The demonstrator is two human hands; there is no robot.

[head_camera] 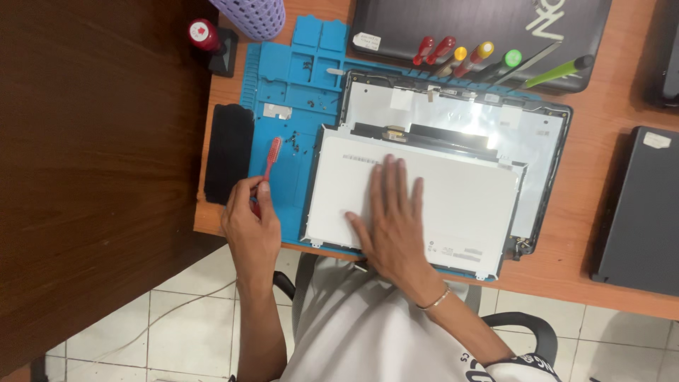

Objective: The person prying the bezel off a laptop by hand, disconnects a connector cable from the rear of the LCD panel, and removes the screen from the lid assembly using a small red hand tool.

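Note:
My left hand (249,225) grips the handle of a red screwdriver (271,157), whose tip points away from me over the blue work mat (283,85). My right hand (393,218) lies flat, fingers spread, on the white back of a loose screen panel (467,205). The panel rests askew on an opened laptop lid (544,141) with a silvery inner lining. Tiny dark screws (291,145) are scattered on the mat just beyond the screwdriver tip.
Several screwdrivers with red, yellow and green handles (467,60) lie on a closed dark laptop (488,28) at the back. Another dark laptop (640,212) sits right. A black pad (228,152) lies at the mat's left, a purple perforated cup (249,15) behind.

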